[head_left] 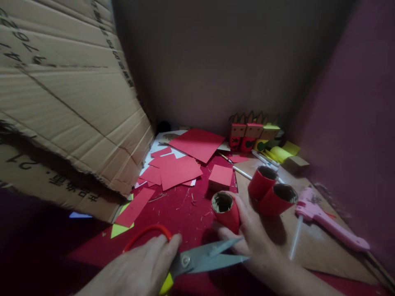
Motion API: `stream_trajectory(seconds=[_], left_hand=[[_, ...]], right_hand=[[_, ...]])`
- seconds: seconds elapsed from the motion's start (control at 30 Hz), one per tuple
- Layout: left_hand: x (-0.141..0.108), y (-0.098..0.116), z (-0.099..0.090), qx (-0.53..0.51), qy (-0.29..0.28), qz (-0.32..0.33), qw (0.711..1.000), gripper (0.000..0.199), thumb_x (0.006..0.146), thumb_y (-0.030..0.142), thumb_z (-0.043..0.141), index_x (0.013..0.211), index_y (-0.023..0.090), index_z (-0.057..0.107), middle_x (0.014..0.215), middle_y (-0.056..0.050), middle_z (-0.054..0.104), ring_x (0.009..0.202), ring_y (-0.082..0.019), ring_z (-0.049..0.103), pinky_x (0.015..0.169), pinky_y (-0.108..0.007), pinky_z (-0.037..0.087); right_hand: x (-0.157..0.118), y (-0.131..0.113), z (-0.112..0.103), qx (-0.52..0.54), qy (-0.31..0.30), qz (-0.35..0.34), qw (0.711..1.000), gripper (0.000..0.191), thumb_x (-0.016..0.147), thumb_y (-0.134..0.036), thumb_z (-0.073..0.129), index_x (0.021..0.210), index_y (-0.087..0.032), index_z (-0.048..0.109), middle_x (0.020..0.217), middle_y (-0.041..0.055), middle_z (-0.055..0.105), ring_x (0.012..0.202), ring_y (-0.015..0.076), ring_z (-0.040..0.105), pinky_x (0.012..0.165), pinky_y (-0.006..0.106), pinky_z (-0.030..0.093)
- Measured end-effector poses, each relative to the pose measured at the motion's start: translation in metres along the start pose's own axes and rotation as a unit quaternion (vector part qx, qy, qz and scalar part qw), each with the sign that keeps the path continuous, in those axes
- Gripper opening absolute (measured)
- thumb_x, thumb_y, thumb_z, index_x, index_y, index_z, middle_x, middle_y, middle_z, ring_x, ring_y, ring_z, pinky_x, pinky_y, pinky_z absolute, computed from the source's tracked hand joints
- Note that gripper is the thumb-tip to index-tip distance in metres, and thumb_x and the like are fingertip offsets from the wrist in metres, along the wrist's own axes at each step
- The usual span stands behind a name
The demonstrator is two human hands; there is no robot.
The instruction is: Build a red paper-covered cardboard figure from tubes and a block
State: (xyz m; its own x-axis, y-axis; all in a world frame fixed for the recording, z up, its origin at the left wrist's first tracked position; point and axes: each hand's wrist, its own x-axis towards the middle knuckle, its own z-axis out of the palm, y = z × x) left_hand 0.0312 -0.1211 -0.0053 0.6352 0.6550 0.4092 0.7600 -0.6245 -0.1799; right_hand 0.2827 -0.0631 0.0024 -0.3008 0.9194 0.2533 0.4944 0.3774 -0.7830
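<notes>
My left hand [148, 263] is closed around the handles of a pair of scissors [197, 259]. Their handles are orange and yellow, and the metal blades stand slightly apart, pointing right across the front of my right wrist. In my right hand [247, 234] is a red paper-covered cardboard tube [230, 218], upright with a slight tilt, its hollow brown end facing up. Two more red tubes [262, 185] stand just right of that hand. A small box with a red top [221, 176] sits right behind the held tube.
Red paper sheets [182, 170] lie on the dark red tabletop. A large cardboard panel [68, 94] rises at left. Decorated tube figures [247, 135] line the back wall. A pink glue gun [330, 222] with a clear stick rests on a cardboard sheet [324, 250] at right, near markers [242, 172].
</notes>
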Motion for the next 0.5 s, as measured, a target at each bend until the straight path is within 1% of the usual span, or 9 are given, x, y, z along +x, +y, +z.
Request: stream_trajectory(seconds=[0.07,0.13,0.2,0.27,0.33,0.4,0.43,0.5], left_hand=[[0.002,-0.001,-0.004,0.012,-0.011,-0.02,1.0,0.062,0.083,0.015,0.028,0.143,0.016,0.009,0.088,-0.009,0.067,0.067,-0.022,0.064,0.053,-0.028,0.05],[0.002,-0.003,-0.008,0.012,-0.021,-0.026,0.999,0.062,0.086,0.019,0.026,0.144,0.016,0.003,0.088,-0.011,0.066,0.065,-0.022,0.064,0.05,-0.028,0.049],[0.002,-0.008,-0.01,0.008,-0.027,-0.02,0.999,0.063,0.088,0.021,0.026,0.145,0.016,-0.001,0.087,-0.011,0.066,0.065,-0.022,0.064,0.049,-0.028,0.049],[0.0,-0.015,-0.01,0.001,-0.036,-0.013,0.999,0.065,0.088,0.021,0.028,0.145,0.015,-0.002,0.088,-0.011,0.066,0.067,-0.022,0.065,0.05,-0.028,0.051],[-0.001,-0.022,-0.009,-0.003,-0.045,-0.017,0.999,0.065,0.087,0.021,0.032,0.145,0.014,0.003,0.092,-0.012,0.066,0.07,-0.021,0.066,0.051,-0.026,0.052],[0.0,-0.028,-0.009,-0.009,-0.051,-0.018,0.999,0.059,0.087,0.02,0.035,0.142,0.013,0.014,0.096,-0.012,0.067,0.073,-0.02,0.067,0.055,-0.023,0.054],[0.001,-0.029,-0.009,-0.015,-0.044,-0.019,0.999,0.055,0.087,0.02,0.036,0.139,0.013,0.022,0.097,-0.011,0.067,0.073,-0.018,0.068,0.057,-0.021,0.055],[0.004,-0.027,-0.008,-0.046,-0.015,-0.048,0.998,0.046,0.085,0.021,0.039,0.131,0.017,0.037,0.092,-0.007,0.068,0.068,-0.015,0.067,0.057,-0.018,0.054]], right_hand=[[0.001,0.0,0.001,0.025,0.006,0.0,1.0,0.051,0.077,-0.021,0.063,0.123,-0.026,0.041,0.114,0.0062,0.052,0.101,0.0238,0.058,0.09,0.042,0.046],[0.002,0.0,0.002,0.048,0.011,-0.003,0.999,0.048,0.074,-0.018,0.065,0.117,-0.027,0.046,0.109,0.0032,0.052,0.098,0.0214,0.058,0.088,0.038,0.047],[0.003,-0.001,0.003,0.064,0.019,-0.007,0.998,0.043,0.073,-0.017,0.068,0.11,-0.027,0.048,0.105,0.0013,0.053,0.094,0.0197,0.059,0.084,0.036,0.048],[0.004,-0.001,0.005,0.071,0.024,-0.007,0.997,0.039,0.073,-0.02,0.069,0.106,-0.027,0.049,0.101,0.0006,0.053,0.09,0.0187,0.059,0.081,0.035,0.048],[0.004,-0.001,0.006,0.07,0.026,-0.008,0.997,0.035,0.075,-0.021,0.067,0.104,-0.026,0.049,0.099,0.0005,0.054,0.088,0.018,0.059,0.08,0.034,0.048],[0.004,-0.001,0.006,0.066,0.026,-0.007,0.997,0.035,0.075,-0.022,0.067,0.104,-0.025,0.049,0.098,0.0003,0.055,0.088,0.018,0.058,0.081,0.034,0.048],[0.004,-0.001,0.006,0.062,0.025,-0.006,0.998,0.035,0.075,-0.021,0.067,0.104,-0.025,0.049,0.098,0.0002,0.055,0.088,0.018,0.058,0.081,0.034,0.047],[0.004,-0.002,0.004,0.055,0.024,-0.006,0.998,0.036,0.074,-0.02,0.068,0.104,-0.026,0.048,0.097,-0.0008,0.055,0.087,0.0174,0.058,0.081,0.034,0.047]])
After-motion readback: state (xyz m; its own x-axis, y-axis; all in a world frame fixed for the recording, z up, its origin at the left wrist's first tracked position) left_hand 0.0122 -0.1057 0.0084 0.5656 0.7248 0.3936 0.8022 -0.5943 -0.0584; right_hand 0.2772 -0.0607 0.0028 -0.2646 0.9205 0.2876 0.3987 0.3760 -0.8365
